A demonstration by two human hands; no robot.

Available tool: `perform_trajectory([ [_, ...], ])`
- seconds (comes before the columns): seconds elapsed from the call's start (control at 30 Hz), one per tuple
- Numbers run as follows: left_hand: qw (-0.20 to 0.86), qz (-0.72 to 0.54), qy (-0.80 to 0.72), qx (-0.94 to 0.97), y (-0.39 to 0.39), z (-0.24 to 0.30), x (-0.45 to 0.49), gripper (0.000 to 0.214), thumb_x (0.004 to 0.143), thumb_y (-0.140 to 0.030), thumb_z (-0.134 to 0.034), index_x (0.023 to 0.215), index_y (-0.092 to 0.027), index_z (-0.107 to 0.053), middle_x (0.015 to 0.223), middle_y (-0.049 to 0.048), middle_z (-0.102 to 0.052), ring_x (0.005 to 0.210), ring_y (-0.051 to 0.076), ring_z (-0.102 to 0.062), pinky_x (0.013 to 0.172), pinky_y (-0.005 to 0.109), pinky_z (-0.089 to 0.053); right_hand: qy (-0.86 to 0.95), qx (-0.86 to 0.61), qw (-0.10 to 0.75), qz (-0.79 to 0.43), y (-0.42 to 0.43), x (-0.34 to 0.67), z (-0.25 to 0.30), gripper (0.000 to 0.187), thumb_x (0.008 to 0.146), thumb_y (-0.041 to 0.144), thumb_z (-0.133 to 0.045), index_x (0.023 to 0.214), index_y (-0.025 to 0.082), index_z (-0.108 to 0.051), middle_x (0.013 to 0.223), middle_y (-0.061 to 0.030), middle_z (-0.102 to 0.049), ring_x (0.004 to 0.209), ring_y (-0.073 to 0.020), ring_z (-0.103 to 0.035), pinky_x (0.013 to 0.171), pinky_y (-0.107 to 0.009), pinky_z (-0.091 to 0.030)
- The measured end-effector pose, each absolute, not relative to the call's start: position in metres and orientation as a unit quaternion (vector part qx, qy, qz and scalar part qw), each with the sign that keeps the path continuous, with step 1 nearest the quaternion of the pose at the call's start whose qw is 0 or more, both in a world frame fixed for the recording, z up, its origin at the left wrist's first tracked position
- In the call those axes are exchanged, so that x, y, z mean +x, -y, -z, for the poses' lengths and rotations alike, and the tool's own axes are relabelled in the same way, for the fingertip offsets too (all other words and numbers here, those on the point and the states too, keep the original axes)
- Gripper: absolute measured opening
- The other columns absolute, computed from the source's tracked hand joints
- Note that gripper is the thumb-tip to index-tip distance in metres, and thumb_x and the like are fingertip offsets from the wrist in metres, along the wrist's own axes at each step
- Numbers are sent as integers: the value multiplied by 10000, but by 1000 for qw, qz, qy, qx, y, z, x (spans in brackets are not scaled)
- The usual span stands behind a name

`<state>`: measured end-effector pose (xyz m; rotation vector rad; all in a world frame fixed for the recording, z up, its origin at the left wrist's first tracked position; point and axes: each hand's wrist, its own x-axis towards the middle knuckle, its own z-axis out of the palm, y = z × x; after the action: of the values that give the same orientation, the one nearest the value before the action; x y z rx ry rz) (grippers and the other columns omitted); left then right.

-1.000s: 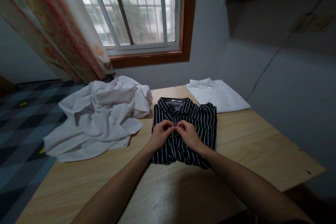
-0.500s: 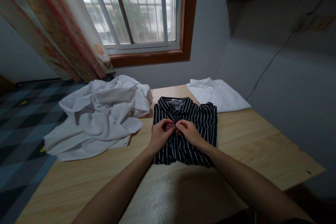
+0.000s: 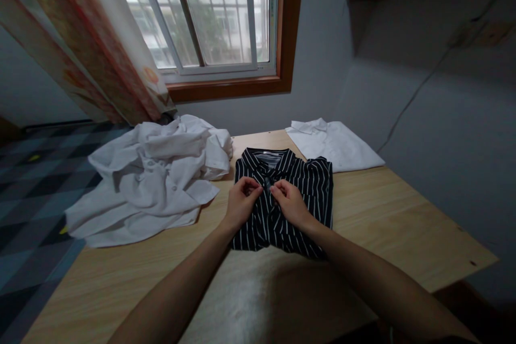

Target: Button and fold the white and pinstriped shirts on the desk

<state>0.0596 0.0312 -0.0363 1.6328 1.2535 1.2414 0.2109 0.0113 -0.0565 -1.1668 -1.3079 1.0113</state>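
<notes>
A black shirt with white stripes (image 3: 314, 193) lies folded on the wooden table, its collar toward the window. Over its front, my left hand (image 3: 242, 199) pinches the cloth beside the button placket, fingertips pressed together. My right hand (image 3: 292, 203) pinches the other side of the front, close to the shirt's middle. A small gap separates the two sets of fingertips, with dark cloth showing between them. Whether a button is under the fingers is too small to make out.
A rumpled white shirt (image 3: 157, 183) is heaped at the table's left, partly hanging over its edge. At the back right lies a folded white shirt (image 3: 334, 145). The bare wooden table top (image 3: 395, 215) reaches toward the right wall. A curtain (image 3: 88, 37) hangs beside the window.
My hands have drawn apart: the left moved a little to the left, while the right stayed nearly in place. The shirt front between them now shows.
</notes>
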Motion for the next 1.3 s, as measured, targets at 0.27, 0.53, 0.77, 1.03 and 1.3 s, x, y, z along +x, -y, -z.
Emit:
perform_trajectory([
  [0.27, 234, -577, -563, 543, -43, 35, 47, 76, 729, -238, -627, 734, -176, -582, 704, -4, -600, 680, 142, -560, 670, 264, -459, 358, -551, 645, -389, -39, 243, 63, 337, 771, 546, -573, 780, 225, -470, 608, 22, -534, 552, -151, -546, 516, -279, -475],
  [0.53, 92, -509, -491, 701, -12, -1, 55, 133, 864, -307, -557, 814, -195, -607, 814, 37, -634, 791, 182, -571, 752, 323, -457, 340, -517, 669, -412, -48, 254, 63, 387, 701, 564, -632, 790, 226, -465, 578, 69, -471, 512, -110, -510, 466, -230, -456],
  [0.77, 77, -272, -405, 869, 24, -9, 77, 138, 888, -269, -534, 847, -216, -655, 838, 62, -636, 797, 208, -566, 751, 344, -439, 397, -499, 621, -455, -50, 258, 57, 395, 713, 572, -636, 752, 234, -435, 544, 81, -454, 514, -109, -525, 483, -229, -480],
  [1.03, 255, -312, -531, 745, -18, 44, 67, 160, 751, -214, -690, 866, -181, -584, 735, 1, -632, 673, 169, -590, 655, 291, -433, 625, -502, 544, -248, -13, 253, 12, 202, 822, 283, -599, 1006, 221, -540, 1104, -93, -645, 1055, -246, -598, 932, -444, -460],
  [1.3, 278, -308, -522, 745, -24, 50, 68, 207, 686, -92, -651, 876, -175, -649, 768, 13, -678, 725, 170, -622, 695, 276, -445, 834, -496, 232, -72, 21, 220, 25, 124, 885, 186, -539, 833, 189, -652, 833, -97, -661, 743, -217, -591, 694, -336, -421],
])
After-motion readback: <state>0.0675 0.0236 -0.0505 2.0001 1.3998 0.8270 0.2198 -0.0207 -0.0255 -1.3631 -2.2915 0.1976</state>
